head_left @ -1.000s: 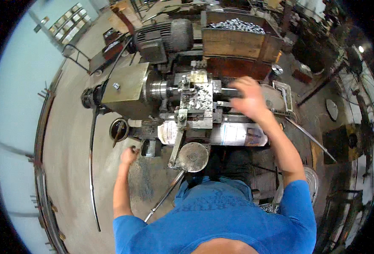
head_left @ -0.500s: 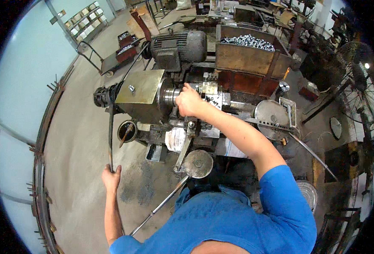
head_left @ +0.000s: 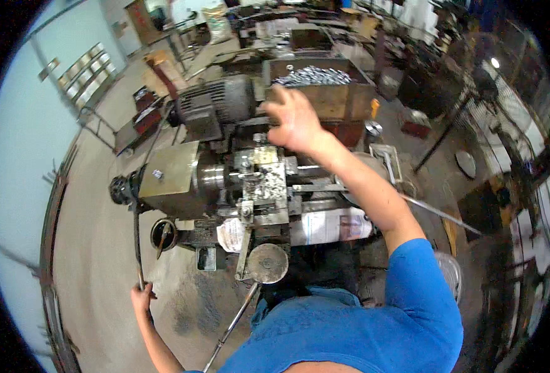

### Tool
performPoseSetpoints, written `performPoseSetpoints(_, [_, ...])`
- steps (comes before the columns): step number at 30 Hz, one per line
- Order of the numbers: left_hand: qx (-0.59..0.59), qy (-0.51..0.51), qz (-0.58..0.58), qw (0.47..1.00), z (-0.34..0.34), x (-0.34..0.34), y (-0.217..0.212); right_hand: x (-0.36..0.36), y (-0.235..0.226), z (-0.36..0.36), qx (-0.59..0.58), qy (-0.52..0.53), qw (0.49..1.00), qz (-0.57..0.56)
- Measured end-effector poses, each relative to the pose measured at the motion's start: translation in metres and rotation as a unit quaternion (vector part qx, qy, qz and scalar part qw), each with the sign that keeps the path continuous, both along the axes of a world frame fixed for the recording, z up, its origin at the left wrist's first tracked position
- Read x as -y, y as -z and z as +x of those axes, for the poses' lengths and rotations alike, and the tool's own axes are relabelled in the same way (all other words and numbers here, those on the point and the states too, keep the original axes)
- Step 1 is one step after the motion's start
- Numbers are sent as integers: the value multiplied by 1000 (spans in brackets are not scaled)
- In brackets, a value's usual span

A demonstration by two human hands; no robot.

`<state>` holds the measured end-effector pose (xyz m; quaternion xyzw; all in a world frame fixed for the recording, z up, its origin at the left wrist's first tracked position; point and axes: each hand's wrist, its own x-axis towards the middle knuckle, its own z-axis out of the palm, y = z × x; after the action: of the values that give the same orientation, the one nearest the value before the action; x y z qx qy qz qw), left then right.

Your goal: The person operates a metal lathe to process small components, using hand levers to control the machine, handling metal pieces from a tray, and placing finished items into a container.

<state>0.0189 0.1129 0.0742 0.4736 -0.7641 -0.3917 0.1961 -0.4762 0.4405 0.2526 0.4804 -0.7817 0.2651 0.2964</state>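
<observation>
The small lathe (head_left: 250, 180) sits in the middle of the head view, and everything else is placed around it. The person's left hand (head_left: 141, 297) is low and to the left of the lathe, fingers wrapped shut around the lower end of a long dark rod (head_left: 137, 239) — the rod runs up from the fist toward the left end of the machine, near a black round part (head_left: 121, 188) on that end. The right hand (head_left: 293, 121) is raised above the far side of the lathe, fingers spread and slightly curled, holding nothing that can be seen; it hangs just in front of a rusty brown bin (head_left: 343, 102) heaped with small shiny metal pieces (head_left: 315, 76). Whether the fingertips touch the bin's edge cannot be told.

Behind the lathe's left half stands a grey electric motor (head_left: 216, 102). On the lathe's near side a sheet of printed paper (head_left: 331, 225) hangs over the front, and below it a round metal disc (head_left: 267, 263) sits on the end of a thin lever (head_left: 228, 332) that slants down toward the person's blue shirt (head_left: 349, 336). A brass-coloured flat cover (head_left: 169, 177) tops the lathe's left housing. The concrete floor (head_left: 94, 248) left of the lathe is grey and dusty — darker with swarf just beneath the machine.
</observation>
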Motion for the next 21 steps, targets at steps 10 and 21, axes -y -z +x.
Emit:
performPoseSetpoints(10, [27,-21,153,988,24,-23,5,-283,234,103,356,250,899,-51])
performPoseSetpoints(21, [130,-48,124,983,16,2,32,-629,334,205,450,734,495,114])
